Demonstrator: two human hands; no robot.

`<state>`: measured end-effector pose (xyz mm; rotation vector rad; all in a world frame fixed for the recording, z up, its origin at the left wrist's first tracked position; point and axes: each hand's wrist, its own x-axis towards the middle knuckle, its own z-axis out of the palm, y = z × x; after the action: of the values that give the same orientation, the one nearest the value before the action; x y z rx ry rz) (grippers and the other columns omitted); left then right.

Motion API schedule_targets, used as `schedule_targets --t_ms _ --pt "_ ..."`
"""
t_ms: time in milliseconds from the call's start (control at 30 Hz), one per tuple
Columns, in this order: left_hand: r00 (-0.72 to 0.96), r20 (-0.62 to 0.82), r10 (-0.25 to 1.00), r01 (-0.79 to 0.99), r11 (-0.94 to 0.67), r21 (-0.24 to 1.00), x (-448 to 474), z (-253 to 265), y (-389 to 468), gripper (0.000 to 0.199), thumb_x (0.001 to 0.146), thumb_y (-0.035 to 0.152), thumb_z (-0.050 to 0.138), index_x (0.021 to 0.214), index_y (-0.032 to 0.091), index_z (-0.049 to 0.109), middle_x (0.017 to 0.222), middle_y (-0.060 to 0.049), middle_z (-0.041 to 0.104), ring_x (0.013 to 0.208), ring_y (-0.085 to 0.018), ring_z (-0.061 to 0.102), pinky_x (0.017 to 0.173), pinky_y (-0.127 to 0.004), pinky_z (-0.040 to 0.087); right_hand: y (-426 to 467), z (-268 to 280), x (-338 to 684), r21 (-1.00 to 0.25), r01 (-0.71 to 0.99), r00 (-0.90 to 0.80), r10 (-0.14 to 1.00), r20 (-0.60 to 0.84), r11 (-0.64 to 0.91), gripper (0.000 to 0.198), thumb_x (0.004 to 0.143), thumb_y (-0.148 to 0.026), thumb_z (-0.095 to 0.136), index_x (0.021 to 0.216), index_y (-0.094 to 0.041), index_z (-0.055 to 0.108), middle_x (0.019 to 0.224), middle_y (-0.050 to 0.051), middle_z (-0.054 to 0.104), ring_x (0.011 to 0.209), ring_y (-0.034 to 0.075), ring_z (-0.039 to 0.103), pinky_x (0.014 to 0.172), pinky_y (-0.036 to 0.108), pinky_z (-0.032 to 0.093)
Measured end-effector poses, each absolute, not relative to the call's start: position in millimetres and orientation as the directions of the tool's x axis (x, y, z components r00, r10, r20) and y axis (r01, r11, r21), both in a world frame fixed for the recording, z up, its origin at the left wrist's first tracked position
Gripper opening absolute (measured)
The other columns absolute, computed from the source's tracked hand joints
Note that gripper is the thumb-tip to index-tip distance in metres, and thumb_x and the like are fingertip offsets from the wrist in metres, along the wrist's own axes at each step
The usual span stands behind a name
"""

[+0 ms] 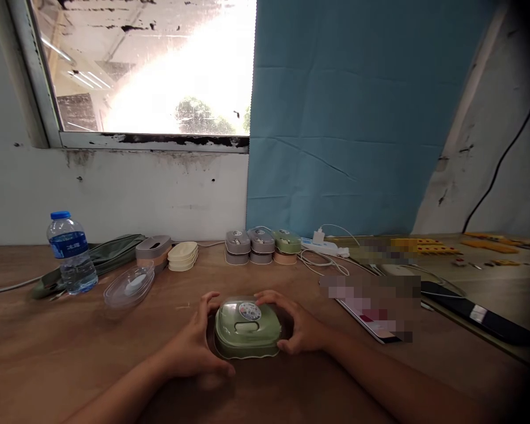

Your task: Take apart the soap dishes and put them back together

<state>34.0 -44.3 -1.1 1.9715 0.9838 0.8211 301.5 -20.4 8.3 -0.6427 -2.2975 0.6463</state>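
A green plastic box, which looks like a soap box, rests on the table before me. Its clear cover carries a round printed sticker, and an oval slot shows in its top. My right hand grips its right side, fingers over the back corner and thumb at the front right. Around the left side curves my left hand, fingers spread. Its fingertips are close to the back left corner; whether they touch is unclear. The left thumb is slightly blurred and stands off the front edge.
Stacked grey boxes and a green-topped stack line the wall. Left of them are cream trays, a mauve box, a clear lid and a water bottle. A phone, partly pixelated, and cables lie right.
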Motion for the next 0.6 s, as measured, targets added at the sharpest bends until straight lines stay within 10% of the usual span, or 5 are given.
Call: schedule_targets --t_ms 600 --pt "0.485 0.162 0.860 0.329 -0.351 0.877 38 4 -47 0.093 0.046 0.021 0.077 0.117 0.025 0.016 0.113 -0.009 0.050 0.105 -0.023 0.047 0.093 -0.037 0.032 -45 24 290 -0.582 0.479 -0.688 0.693 0.216 0.657 0.077 0.054 -0.032 0.072 0.123 -0.027 0.037 0.121 0.005 0.034 0.113 0.024 0.038 0.096 0.035 0.032"
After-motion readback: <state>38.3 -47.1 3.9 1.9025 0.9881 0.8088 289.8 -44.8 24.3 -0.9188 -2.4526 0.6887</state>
